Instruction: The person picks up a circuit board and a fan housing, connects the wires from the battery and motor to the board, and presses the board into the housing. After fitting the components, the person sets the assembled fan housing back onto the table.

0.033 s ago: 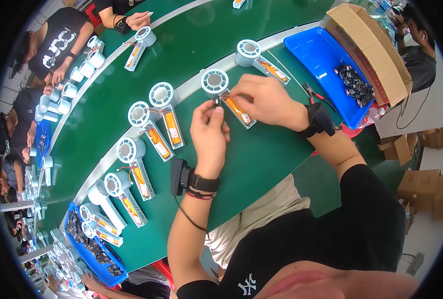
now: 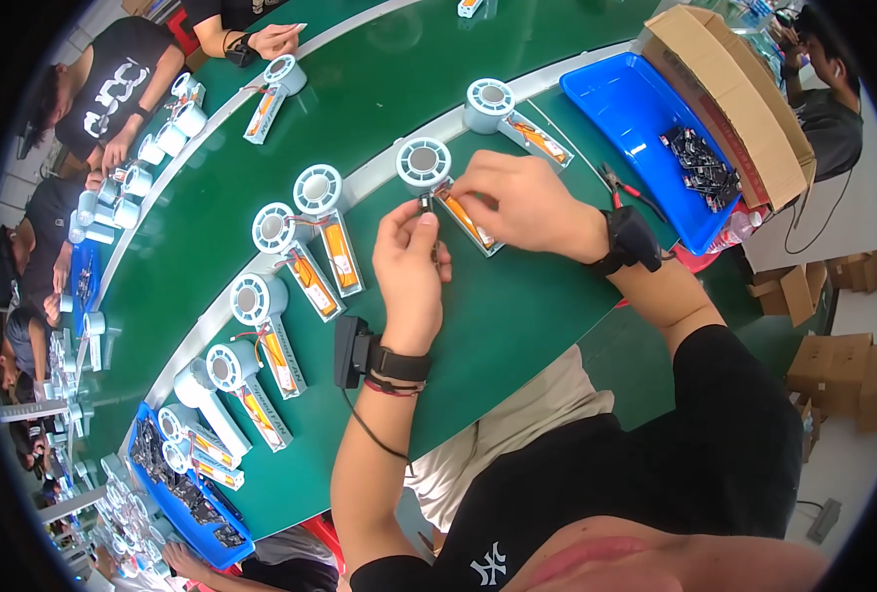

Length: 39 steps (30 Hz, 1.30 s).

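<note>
A light-blue handheld fan (image 2: pixel 424 162) lies in front of me with its handle open, showing an orange-wrapped battery (image 2: pixel 470 217) inside. My left hand (image 2: pixel 409 261) is closed beside the handle, thumb and fingers pinching a small dark part (image 2: pixel 424 204), probably a circuit board. My right hand (image 2: pixel 522 202) reaches over the handle from the right. Its thumb and forefinger are pinched together by the handle's upper end, near thin wires; the fingers cover what they hold. Another opened fan (image 2: pixel 491 106) lies beyond my right hand.
More opened fans (image 2: pixel 320 189) line the green table (image 2: pixel 379 326) to the left. A blue tray (image 2: pixel 601 104) with dark circuit boards, red-handled pliers (image 2: pixel 616 187) and a cardboard box (image 2: pixel 729 99) are at right. Another blue tray (image 2: pixel 236 538) stands lower left. Co-workers sit across the belt.
My left hand has shifted very slightly left with the dark part. A fan on the far belt has moved slightly left and nearer. My right hand keeps its pinch.
</note>
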### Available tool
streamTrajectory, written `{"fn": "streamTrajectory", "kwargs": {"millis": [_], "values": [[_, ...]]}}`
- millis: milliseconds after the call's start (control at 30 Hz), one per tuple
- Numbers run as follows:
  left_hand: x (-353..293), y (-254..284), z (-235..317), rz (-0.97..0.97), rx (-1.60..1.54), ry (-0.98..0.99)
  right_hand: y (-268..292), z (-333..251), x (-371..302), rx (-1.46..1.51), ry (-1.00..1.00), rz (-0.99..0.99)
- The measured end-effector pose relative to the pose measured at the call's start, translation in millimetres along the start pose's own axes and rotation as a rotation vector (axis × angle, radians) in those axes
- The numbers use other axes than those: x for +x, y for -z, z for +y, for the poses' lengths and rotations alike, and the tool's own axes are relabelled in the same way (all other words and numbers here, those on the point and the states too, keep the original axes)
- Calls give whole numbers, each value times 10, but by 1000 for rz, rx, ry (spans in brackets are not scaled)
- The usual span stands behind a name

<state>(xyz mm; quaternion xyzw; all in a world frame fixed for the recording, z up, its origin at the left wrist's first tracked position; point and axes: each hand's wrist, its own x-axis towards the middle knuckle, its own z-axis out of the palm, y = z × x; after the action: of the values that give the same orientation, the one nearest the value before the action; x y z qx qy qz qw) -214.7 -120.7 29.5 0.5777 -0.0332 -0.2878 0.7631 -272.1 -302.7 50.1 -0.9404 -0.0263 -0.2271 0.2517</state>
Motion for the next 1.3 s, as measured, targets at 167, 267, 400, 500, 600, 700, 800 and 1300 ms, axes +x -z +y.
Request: {"fn": "streamTrajectory", "kwargs": {"millis": [167, 267, 400, 500, 600, 700, 800, 1300], "values": [[65, 48, 29, -21, -161, 95, -26, -160, -35, -174, 157, 20], [74, 32, 25, -27, -143, 81, -22, -157, -46, -206, 168, 32], [35, -24, 48, -49, -86, 72, -54, -95, -38, -145, 139, 55], [22, -56, 51, -55, -29, 58, -133, 1, -29, -57, 106, 82], [25, -53, 68, -53, 43, 25, -191, 10, 12, -73, 150, 163], [26, -40, 63, -47, 97, 20, -152, -9, 11, -85, 152, 126], [28, -22, 55, -45, 97, 17, -81, -65, 15, -98, 136, 60], [49, 82, 143, -86, 107, 91, 102, -105, 41, 28, -98, -233]]}}
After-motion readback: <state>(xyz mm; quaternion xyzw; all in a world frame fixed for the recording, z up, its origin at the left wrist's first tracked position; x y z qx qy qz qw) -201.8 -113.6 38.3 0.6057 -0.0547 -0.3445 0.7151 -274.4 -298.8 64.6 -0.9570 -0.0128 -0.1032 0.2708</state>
